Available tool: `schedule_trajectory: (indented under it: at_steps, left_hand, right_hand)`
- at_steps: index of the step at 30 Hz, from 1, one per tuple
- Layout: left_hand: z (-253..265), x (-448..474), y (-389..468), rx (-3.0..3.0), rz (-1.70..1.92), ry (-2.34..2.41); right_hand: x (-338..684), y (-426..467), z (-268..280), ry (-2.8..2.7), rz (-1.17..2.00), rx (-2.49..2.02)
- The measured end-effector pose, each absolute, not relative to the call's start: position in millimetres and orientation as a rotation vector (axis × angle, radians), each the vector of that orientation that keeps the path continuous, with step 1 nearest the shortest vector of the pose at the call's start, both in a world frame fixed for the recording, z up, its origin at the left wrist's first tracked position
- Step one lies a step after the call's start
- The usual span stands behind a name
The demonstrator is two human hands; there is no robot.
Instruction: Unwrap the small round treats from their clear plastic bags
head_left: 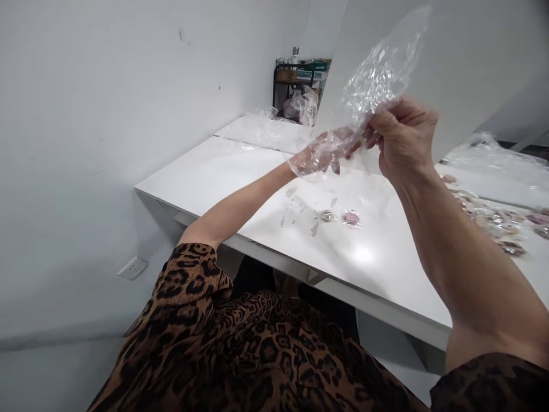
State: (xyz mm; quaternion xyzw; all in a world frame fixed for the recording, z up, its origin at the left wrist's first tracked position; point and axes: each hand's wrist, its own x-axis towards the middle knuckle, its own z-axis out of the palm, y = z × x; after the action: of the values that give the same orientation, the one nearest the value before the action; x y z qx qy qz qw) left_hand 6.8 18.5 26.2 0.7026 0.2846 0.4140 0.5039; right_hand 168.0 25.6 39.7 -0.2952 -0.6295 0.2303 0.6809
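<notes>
The bag (377, 74) is in the air above the desk (206, 177); the right hand (407, 134) has its grip pinched on the bag; the left hand (321, 154) shows through the plastic, though whether its grip is clenched I cannot tell; below, toward the near edge, a green packet (327, 216) lies just beside a pink packet (351, 218); more packets (493, 220) lie toward the right edge; film (257, 129) lies near the far left corner; a rack (295, 86) stands beyond.
</notes>
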Motion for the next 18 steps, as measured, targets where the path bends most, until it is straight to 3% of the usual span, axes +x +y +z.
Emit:
schedule_trajectory:
  at_steps: [6, 12, 18]
  left_hand:
    - [-18, -16, 22, 1.311, 1.097, 0.724]
    - [-45, -37, -1, 1.230, 0.889, 0.570]
    - [-44, -60, 38, 1.138, 1.332, 1.018]
  right_hand:
    - [171, 6, -19, -1.504, 0.605, -0.876]
    - [159, -12, -61, -1.815, 0.436, -1.164]
    - [174, -17, -78, -1.944, 0.565, -1.119]
